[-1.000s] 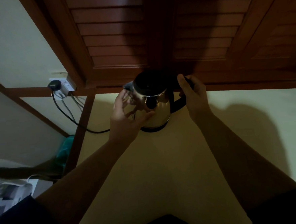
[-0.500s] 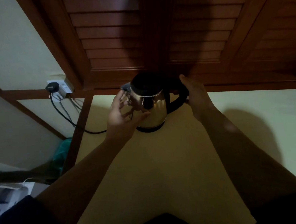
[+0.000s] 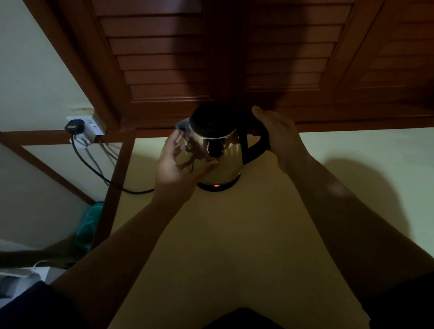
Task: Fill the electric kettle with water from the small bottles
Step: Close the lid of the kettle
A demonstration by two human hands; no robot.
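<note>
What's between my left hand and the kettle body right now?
Nothing visible. The left hand is cupped open beside the steel electric kettle, just under its spout, while the right hand is at the black handle.

We see a glossy, mirror-like metal kettle (image 3: 219,154), its matt black plastic handle (image 3: 252,146), and brown wooden louvred doors (image 3: 162,52) above.

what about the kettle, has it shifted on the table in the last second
No. The kettle sits as far right of the wall socket as before; only the camera view has shifted slightly.
</note>
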